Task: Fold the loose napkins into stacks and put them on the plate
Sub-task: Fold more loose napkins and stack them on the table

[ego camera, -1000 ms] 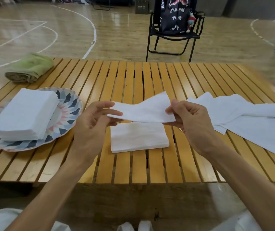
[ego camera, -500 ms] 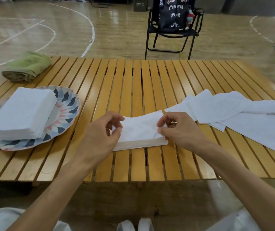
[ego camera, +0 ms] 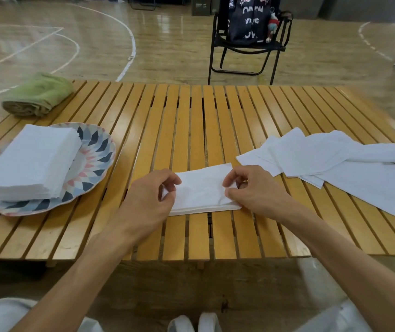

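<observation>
A small stack of folded white napkins (ego camera: 201,190) lies on the slatted wooden table near its front edge. My left hand (ego camera: 148,200) pinches the top napkin's left end, and my right hand (ego camera: 254,188) pinches its right end, both low over the stack. To the left, a patterned plate (ego camera: 91,173) carries a thick stack of folded napkins (ego camera: 31,161). Loose unfolded napkins (ego camera: 335,164) are spread over the right side of the table.
A rolled green towel (ego camera: 38,94) sits at the table's far left corner. A black folding chair (ego camera: 247,41) with a dark bag stands on the gym floor beyond the table. My knees and shoes show below the table's front edge.
Both hands lowered the folded napkin from the air onto the small stack on the table, and they have drawn closer to each other at its ends.
</observation>
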